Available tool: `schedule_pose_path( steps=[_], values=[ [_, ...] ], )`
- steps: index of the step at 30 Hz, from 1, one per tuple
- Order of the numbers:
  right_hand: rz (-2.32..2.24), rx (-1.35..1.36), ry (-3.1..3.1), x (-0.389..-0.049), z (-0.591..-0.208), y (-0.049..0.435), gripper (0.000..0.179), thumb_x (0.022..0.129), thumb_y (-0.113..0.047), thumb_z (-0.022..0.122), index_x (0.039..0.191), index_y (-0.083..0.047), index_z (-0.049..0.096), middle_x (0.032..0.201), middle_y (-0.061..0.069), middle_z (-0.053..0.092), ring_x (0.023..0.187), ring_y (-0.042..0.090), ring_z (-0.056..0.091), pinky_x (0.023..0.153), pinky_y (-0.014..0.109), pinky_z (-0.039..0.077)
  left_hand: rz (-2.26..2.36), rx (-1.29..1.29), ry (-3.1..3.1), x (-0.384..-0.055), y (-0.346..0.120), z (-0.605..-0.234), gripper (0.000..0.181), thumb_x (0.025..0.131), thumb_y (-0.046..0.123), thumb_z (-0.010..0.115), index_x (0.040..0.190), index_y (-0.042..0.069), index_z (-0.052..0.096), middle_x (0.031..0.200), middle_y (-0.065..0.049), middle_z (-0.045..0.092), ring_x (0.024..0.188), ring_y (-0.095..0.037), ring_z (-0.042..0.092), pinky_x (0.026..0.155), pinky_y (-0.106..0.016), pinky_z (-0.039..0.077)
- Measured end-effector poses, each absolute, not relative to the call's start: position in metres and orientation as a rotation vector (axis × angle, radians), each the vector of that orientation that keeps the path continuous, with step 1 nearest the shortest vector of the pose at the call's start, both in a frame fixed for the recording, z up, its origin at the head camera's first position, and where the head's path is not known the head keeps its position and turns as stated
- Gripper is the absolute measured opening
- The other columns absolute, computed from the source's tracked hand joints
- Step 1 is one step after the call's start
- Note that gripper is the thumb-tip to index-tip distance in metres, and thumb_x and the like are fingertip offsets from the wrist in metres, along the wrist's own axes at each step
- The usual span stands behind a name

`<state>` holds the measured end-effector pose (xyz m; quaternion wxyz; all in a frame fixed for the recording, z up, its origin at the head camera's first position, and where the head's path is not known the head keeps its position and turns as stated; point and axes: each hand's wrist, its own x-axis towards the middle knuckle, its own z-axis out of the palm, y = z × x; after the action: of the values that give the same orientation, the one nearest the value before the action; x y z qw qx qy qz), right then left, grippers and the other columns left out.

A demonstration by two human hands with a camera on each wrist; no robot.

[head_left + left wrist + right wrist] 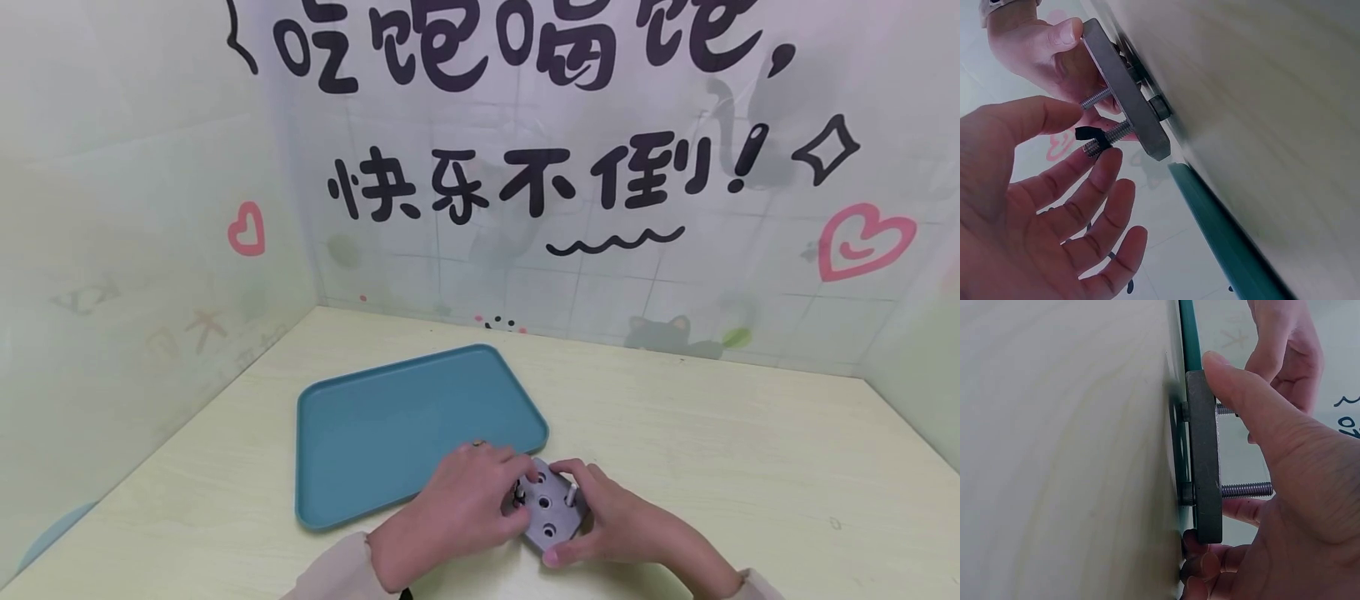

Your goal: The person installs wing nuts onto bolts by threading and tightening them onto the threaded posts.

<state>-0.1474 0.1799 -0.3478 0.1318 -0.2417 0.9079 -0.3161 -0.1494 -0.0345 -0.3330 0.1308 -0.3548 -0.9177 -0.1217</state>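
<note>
A grey metal plate [564, 522] with several round holes stands just above the table, bolt heads downward. My right hand [626, 521] grips it by opposite edges, thumb on the near side and fingers at the far side. Two threaded bolts stick up through it; one bare bolt [1246, 490] is beside the right palm. A black wing nut [1090, 133] sits near the end of the other bolt [1119, 131]. My left hand [472, 500] has thumb and fingertips curled around this nut, its other fingers spread loosely in the left wrist view.
A blue-green rimmed tray [405, 417] lies on the pale wooden table [712, 442], behind and left of the hands, its near right corner close to the plate. Printed curtain-like walls [480, 275] enclose the table at the back and sides.
</note>
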Motion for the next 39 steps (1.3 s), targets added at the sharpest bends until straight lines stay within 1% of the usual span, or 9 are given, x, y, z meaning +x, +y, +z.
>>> schedule_pose_path(
  steps=[5,12,17,21,24,28,31,36,39],
  values=[
    [-0.923,-0.693,2.625,-0.1483,-0.3482,0.1797,0.086,0.069,-0.051,0.076,0.133,-0.014,0.034,0.101,0.003,0.044,0.091,0.013,0.045,0.076,0.026,0.038,-0.33,-1.031,-2.68,-0.1497,-0.0341,-0.3337,0.02,0.079,0.021,0.062,0.098,0.023,0.065,0.094,0.009,0.064,0.08,-0.011,0.058,0.077,-0.031,0.046],
    [-0.923,-0.712,2.632,-0.1484,-0.3488,0.1797,0.086,0.069,-0.05,0.077,0.133,-0.012,0.034,0.101,0.003,0.045,0.089,0.012,0.044,0.074,0.025,0.038,-0.334,-1.058,-2.673,-0.1509,-0.0333,-0.3324,0.028,0.079,0.004,0.06,0.099,0.023,0.066,0.098,0.01,0.066,0.081,-0.009,0.058,0.079,-0.031,0.046],
    [-0.926,-0.705,2.631,-0.148,-0.3484,0.1796,0.087,0.068,-0.05,0.077,0.134,-0.012,0.034,0.103,0.004,0.045,0.09,0.013,0.045,0.075,0.026,0.038,-0.347,-1.051,-2.655,-0.1512,-0.0329,-0.3316,0.03,0.079,-0.001,0.058,0.097,0.022,0.067,0.099,0.009,0.068,0.082,-0.009,0.061,0.079,-0.031,0.047],
    [-0.926,-0.696,2.625,-0.1481,-0.3474,0.1792,0.087,0.068,-0.05,0.077,0.134,-0.012,0.034,0.102,0.004,0.045,0.091,0.014,0.044,0.075,0.026,0.038,-0.351,-1.059,-2.635,-0.1508,-0.0346,-0.3322,0.03,0.076,0.002,0.059,0.099,0.02,0.066,0.093,0.008,0.062,0.078,-0.009,0.054,0.073,-0.026,0.045],
    [-0.923,-0.693,2.622,-0.1482,-0.3469,0.179,0.086,0.069,-0.05,0.077,0.133,-0.012,0.034,0.101,0.004,0.044,0.091,0.014,0.044,0.076,0.026,0.038,-0.348,-1.046,-2.65,-0.1497,-0.0359,-0.3322,0.027,0.075,0.011,0.062,0.101,0.021,0.065,0.088,0.007,0.054,0.076,-0.009,0.048,0.07,-0.024,0.041],
    [-0.912,-0.703,2.626,-0.1482,-0.3468,0.1787,0.086,0.069,-0.05,0.076,0.133,-0.012,0.034,0.102,0.003,0.045,0.092,0.014,0.044,0.077,0.027,0.038,-0.336,-1.004,-2.701,-0.1489,-0.0357,-0.3319,0.024,0.079,0.025,0.063,0.103,0.023,0.064,0.094,0.009,0.062,0.084,-0.011,0.056,0.078,-0.031,0.042],
    [-0.909,-0.713,2.632,-0.148,-0.3471,0.1786,0.086,0.069,-0.05,0.076,0.133,-0.011,0.034,0.103,0.003,0.045,0.093,0.014,0.044,0.077,0.027,0.039,-0.325,-0.98,-2.726,-0.1487,-0.0348,-0.3322,0.024,0.08,0.032,0.063,0.104,0.024,0.064,0.101,0.007,0.066,0.091,-0.013,0.06,0.083,-0.035,0.042],
    [-0.914,-0.718,2.636,-0.1472,-0.3478,0.1791,0.086,0.069,-0.05,0.077,0.133,-0.011,0.035,0.103,0.003,0.045,0.092,0.013,0.045,0.077,0.027,0.039,-0.309,-0.958,-2.731,-0.1487,-0.034,-0.3328,0.023,0.082,0.035,0.062,0.103,0.024,0.064,0.098,0.008,0.066,0.088,-0.013,0.059,0.08,-0.032,0.041],
    [-0.912,-0.718,2.639,-0.1469,-0.3482,0.1795,0.086,0.069,-0.05,0.077,0.133,-0.012,0.034,0.103,0.003,0.045,0.093,0.013,0.045,0.077,0.027,0.039,-0.302,-0.963,-2.727,-0.1487,-0.0336,-0.3327,0.023,0.083,0.035,0.063,0.103,0.024,0.064,0.1,0.008,0.065,0.089,-0.014,0.06,0.079,-0.032,0.041]
  ],
)
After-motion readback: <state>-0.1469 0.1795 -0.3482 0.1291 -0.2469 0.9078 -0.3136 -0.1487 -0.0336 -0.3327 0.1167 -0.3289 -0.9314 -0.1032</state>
